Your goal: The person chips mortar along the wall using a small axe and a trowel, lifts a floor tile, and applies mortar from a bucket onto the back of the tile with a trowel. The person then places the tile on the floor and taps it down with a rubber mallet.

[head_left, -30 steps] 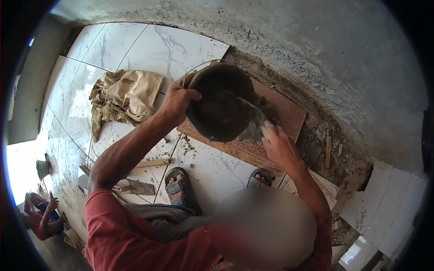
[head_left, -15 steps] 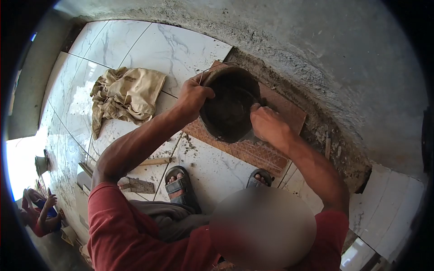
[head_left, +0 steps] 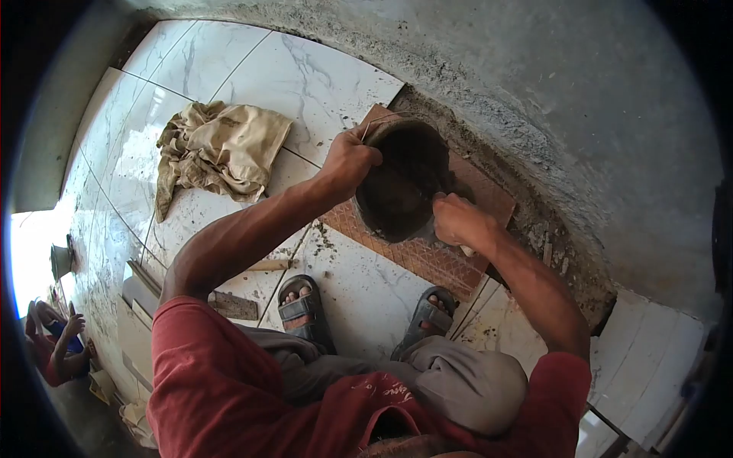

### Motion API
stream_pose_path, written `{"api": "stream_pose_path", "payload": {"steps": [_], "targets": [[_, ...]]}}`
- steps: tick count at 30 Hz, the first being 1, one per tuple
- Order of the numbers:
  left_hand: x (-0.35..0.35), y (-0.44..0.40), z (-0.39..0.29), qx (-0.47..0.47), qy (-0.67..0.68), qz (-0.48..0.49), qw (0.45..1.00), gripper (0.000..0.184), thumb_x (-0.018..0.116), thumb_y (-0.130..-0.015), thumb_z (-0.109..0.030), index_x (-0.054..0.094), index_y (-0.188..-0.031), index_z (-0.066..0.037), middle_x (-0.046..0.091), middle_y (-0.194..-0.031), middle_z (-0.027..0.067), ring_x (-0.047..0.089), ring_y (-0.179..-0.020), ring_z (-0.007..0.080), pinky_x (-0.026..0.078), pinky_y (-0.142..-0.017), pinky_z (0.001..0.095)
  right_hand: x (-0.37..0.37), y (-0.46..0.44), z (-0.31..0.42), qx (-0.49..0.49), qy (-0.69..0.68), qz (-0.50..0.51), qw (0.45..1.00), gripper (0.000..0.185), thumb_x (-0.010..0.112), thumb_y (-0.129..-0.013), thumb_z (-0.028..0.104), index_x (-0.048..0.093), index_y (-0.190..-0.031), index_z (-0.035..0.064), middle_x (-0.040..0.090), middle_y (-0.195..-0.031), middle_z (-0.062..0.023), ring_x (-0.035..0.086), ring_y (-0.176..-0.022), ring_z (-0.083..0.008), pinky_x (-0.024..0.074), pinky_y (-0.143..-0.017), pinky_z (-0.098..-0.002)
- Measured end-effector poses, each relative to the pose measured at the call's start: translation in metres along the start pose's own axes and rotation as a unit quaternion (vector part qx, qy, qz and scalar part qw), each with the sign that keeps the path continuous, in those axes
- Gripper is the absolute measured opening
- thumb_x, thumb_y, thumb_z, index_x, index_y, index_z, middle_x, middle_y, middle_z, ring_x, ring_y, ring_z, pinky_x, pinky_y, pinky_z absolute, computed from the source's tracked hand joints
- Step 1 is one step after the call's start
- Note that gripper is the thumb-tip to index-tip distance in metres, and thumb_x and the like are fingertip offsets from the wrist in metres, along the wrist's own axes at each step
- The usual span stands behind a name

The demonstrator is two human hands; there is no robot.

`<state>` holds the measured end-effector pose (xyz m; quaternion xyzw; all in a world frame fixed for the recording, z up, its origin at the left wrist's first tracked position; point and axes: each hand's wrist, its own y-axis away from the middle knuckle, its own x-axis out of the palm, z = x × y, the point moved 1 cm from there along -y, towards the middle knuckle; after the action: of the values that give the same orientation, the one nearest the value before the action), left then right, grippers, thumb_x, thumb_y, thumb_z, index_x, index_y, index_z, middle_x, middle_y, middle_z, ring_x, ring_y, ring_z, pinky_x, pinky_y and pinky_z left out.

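A dark, mortar-stained bucket (head_left: 369, 200) is tipped over a reddish-brown tile (head_left: 477, 183) with a ridged, scratched surface. My left hand (head_left: 350, 162) grips the bucket's rim near its thin wire handle. At the opposite side of the mouth, my right hand (head_left: 463, 223) is closed round a trowel, whose pale handle end (head_left: 467, 250) pokes out below the fist. The blade is hard to make out in the dark of the bucket. Grey wet mortar shows around the bucket's right edge, on the tile.
A crumpled beige cloth (head_left: 229, 149) lies on white marbled floor tiles (head_left: 317, 76). Rough mortar edges the grey wall (head_left: 580, 99). A wooden handle (head_left: 271, 265) lies near my sandals (head_left: 308, 313). Another person (head_left: 57, 343) sits at far left, beside a bucket (head_left: 62, 259).
My right hand has drawn lower and its wrist has turned, so the pale handle end now shows. The bucket has shifted slightly, and mortar shows at its right edge. The camera view has moved a little.
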<state>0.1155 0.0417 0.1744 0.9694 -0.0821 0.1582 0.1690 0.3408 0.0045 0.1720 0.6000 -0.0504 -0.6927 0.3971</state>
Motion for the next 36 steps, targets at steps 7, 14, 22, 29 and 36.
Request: {"api": "stream_pose_path", "payload": {"steps": [7, 14, 22, 29, 36], "targets": [[-0.010, -0.004, -0.005, 0.008, 0.025, 0.018, 0.999, 0.049, 0.050, -0.068, 0.009, 0.060, -0.116, 0.003, 0.067, -0.101, 0.0125, 0.064, -0.090, 0.0194, 0.051, -0.084, 0.0302, -0.011, 0.011, 0.011, 0.006, -0.031, -0.027, 0.999, 0.021, 0.053, -0.069, -0.003, 0.061, -0.084, -0.0140, 0.060, -0.086, -0.0364, 0.063, -0.088, -0.0466, 0.0532, -0.072, -0.0480], [-0.014, -0.003, -0.007, -0.006, 0.022, 0.029, 0.999, 0.049, 0.051, -0.069, 0.009, 0.059, -0.116, 0.003, 0.066, -0.104, 0.0121, 0.063, -0.092, 0.0203, 0.050, -0.085, 0.0314, -0.030, 0.012, 0.014, -0.019, -0.027, 0.060, 0.998, 0.026, 0.052, -0.073, 0.005, 0.060, -0.088, -0.0142, 0.060, -0.087, -0.0356, 0.062, -0.090, -0.0453, 0.0522, -0.076, -0.0447], [-0.017, -0.006, -0.012, -0.015, 0.005, 0.068, 0.998, 0.051, 0.052, -0.070, 0.007, 0.057, -0.120, 0.002, 0.065, -0.105, 0.0111, 0.062, -0.094, 0.0196, 0.049, -0.087, 0.0314, -0.034, 0.010, 0.004, 0.032, -0.067, 0.102, 0.992, 0.033, 0.051, -0.076, 0.009, 0.056, -0.100, -0.0135, 0.062, -0.092, -0.0332, 0.065, -0.084, -0.0439, 0.0524, -0.075, -0.0452], [-0.019, -0.005, -0.017, -0.020, -0.015, 0.083, 0.996, 0.049, 0.053, -0.069, 0.006, 0.058, -0.118, 0.002, 0.065, -0.104, 0.0108, 0.062, -0.094, 0.0189, 0.049, -0.087, 0.0306, -0.043, 0.015, 0.011, 0.097, -0.188, 0.178, 0.961, 0.032, 0.054, -0.078, 0.013, 0.056, -0.097, -0.0118, 0.064, -0.085, -0.0288, 0.068, -0.069, -0.0341, 0.0536, -0.065, -0.0425], [-0.019, -0.005, -0.029, -0.024, -0.010, 0.082, 0.996, 0.048, 0.053, -0.068, 0.006, 0.059, -0.115, 0.002, 0.066, -0.100, 0.0101, 0.063, -0.089, 0.0183, 0.050, -0.084, 0.0306, -0.036, 0.016, 0.005, 0.067, -0.208, 0.175, 0.960, 0.037, 0.054, -0.080, 0.014, 0.054, -0.106, -0.0130, 0.064, -0.081, -0.0258, 0.067, -0.061, -0.0286, 0.0530, -0.057, -0.0396]]}}
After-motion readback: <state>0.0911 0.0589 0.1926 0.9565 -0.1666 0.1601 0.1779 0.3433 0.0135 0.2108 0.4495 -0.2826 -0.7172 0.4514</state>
